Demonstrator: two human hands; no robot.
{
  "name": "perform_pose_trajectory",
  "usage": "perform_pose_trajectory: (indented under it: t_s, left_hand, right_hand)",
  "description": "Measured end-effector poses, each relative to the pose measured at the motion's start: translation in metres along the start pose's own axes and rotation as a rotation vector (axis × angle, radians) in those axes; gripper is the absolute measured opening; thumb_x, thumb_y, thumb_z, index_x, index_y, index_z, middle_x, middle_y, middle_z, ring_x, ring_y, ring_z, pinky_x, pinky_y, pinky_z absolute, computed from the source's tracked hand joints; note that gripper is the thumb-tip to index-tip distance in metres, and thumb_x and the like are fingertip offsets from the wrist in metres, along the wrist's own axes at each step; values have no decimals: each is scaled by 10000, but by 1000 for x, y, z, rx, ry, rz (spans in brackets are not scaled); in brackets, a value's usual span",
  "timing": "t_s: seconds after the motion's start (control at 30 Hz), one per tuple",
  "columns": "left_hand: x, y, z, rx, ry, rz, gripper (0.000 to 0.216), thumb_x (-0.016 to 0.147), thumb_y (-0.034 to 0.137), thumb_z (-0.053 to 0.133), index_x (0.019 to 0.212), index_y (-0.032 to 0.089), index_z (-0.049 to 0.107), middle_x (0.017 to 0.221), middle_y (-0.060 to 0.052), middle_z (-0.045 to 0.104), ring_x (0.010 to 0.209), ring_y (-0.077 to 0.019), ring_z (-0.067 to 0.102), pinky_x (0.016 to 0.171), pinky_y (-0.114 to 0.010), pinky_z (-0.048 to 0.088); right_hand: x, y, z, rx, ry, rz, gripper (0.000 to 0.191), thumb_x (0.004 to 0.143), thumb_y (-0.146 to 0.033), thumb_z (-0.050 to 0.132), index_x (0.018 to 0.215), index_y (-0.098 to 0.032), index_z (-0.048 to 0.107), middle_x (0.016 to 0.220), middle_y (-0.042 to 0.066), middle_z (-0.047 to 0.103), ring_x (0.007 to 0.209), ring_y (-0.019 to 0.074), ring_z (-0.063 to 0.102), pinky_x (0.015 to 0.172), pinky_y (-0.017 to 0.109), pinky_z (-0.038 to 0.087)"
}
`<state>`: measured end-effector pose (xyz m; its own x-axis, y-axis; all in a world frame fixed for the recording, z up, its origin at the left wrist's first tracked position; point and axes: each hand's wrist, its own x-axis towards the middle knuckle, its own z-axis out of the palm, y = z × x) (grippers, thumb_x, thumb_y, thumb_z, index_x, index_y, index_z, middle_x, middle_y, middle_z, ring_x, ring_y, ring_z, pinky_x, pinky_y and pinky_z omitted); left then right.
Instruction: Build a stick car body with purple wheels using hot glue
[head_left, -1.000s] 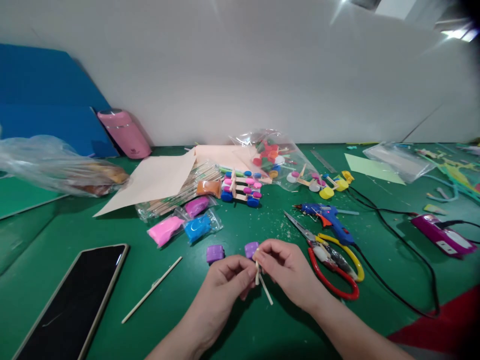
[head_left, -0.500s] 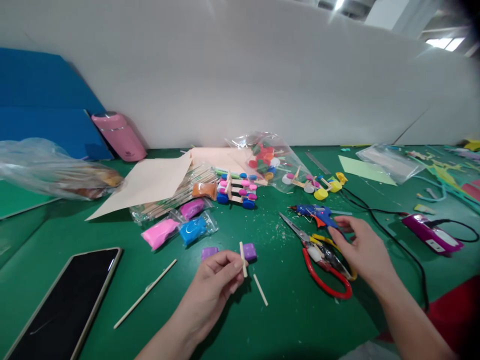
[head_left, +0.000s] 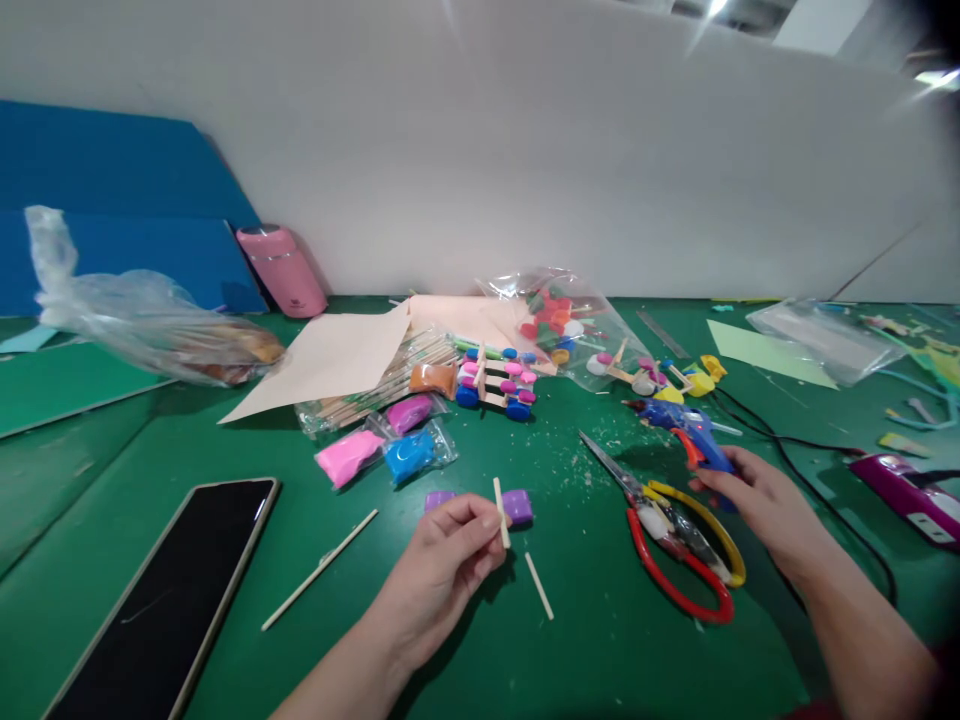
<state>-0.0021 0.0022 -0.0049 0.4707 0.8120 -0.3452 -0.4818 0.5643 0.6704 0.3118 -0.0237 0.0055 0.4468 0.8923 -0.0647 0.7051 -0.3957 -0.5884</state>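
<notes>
My left hand [head_left: 450,545] pinches a short wooden stick [head_left: 501,510] upright, just in front of two purple caps [head_left: 519,505]. Another short stick [head_left: 538,585] lies on the green mat beside it. My right hand [head_left: 757,495] has its fingers wrapped round the handle of the blue glue gun [head_left: 686,425], which is lifted slightly off the mat. Red and yellow scissors [head_left: 675,535] lie between my hands.
A phone [head_left: 165,590] lies at the near left, with a long stick [head_left: 321,568] beside it. Clay packets [head_left: 382,450], a stick-and-cap car [head_left: 495,385], a bag of caps [head_left: 559,320], paper and a pink bottle [head_left: 281,270] sit further back. A black cord [head_left: 817,470] and a purple device [head_left: 911,495] are at the right.
My right hand let go of the sticks, moved right and closed on the glue gun. One short stick now lies on the mat; my left hand keeps the other.
</notes>
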Motion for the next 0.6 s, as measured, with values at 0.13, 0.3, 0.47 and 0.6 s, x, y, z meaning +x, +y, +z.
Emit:
perform_pose_trajectory:
  t_s: [0.13,0.3,0.47,0.6]
  left_hand:
    - [0,0,0,-24,-38,-2,120,734,160,638,625,125,602,531,9,542,457,-41,418,462,-170,285]
    - [-1,2,0,-22,-51,-4,117,733,168,641,630,123,609,543,-2,560,454,-43,420,459,-172,281]
    - [-2,3,0,-39,-55,-3,113,719,164,653,624,122,609,534,0,564,454,-43,420,472,-172,287]
    - [-3,3,0,-43,-67,1,116,708,173,665,620,119,612,530,-1,566,459,-45,424,474,-172,288]
  right_hand:
    - [-30,-29,-2,726,-355,54,240,760,-406,556,836,-178,558,626,13,563,550,146,520,454,220,393]
    - [-57,-62,16,897,-514,26,240,776,-396,569,883,-186,527,623,4,574,545,131,509,500,230,413]
    - [-74,-69,25,771,-475,-133,266,809,-401,529,968,-200,460,548,-34,550,507,120,498,514,224,412]
    - [-83,-65,23,536,-406,-196,183,824,-382,508,885,-212,481,538,-44,504,468,114,496,468,211,439]
